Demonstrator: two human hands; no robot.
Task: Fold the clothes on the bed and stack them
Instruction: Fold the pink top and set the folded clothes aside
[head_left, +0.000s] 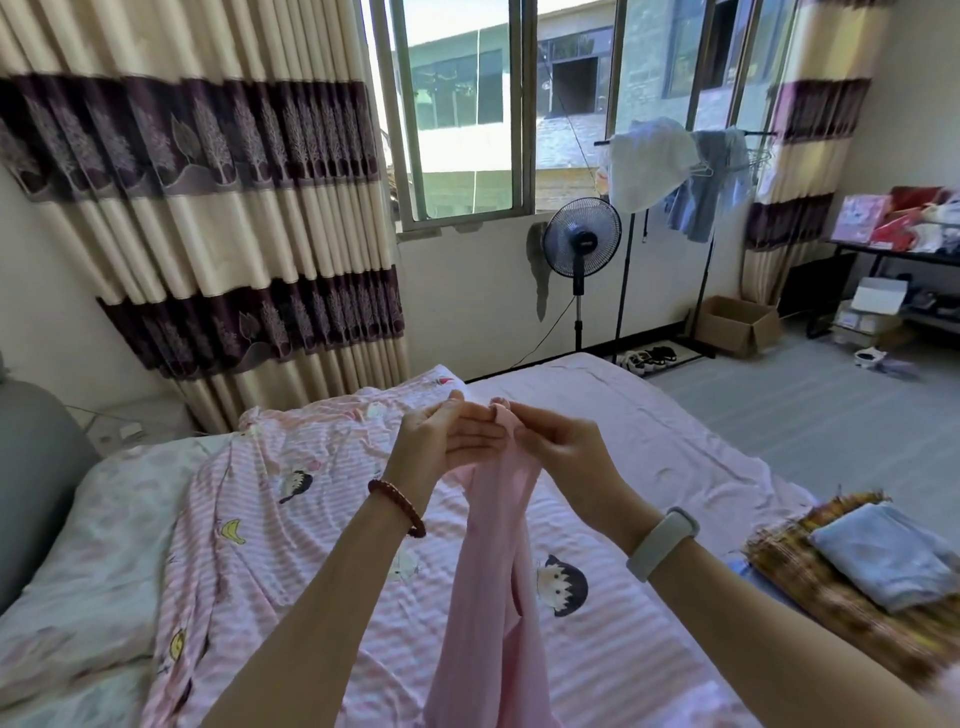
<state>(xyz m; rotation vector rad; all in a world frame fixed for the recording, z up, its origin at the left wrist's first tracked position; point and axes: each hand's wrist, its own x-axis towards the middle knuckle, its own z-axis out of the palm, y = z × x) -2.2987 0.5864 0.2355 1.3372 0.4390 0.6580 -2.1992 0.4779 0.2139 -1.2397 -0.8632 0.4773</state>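
Observation:
A plain pink garment (493, 597) hangs in front of me above the bed (675, 441), held up at its top end. My right hand (556, 441) pinches the top edge of the garment between thumb and fingers. My left hand (441, 436) is beside it, palm turned up with fingers nearly straight, touching the same top edge. At the bed's right edge lies a stack of folded clothes: a light blue piece (893, 556) on top of a brown plaid one (810, 587).
A pink striped cartoon quilt (291, 519) covers the bed's left and middle. A white pillow (93, 545) lies at the left. Beyond the bed stand a fan (582, 239), a clothes rack (675, 171), a cardboard box (737, 322) and a cluttered shelf (904, 244).

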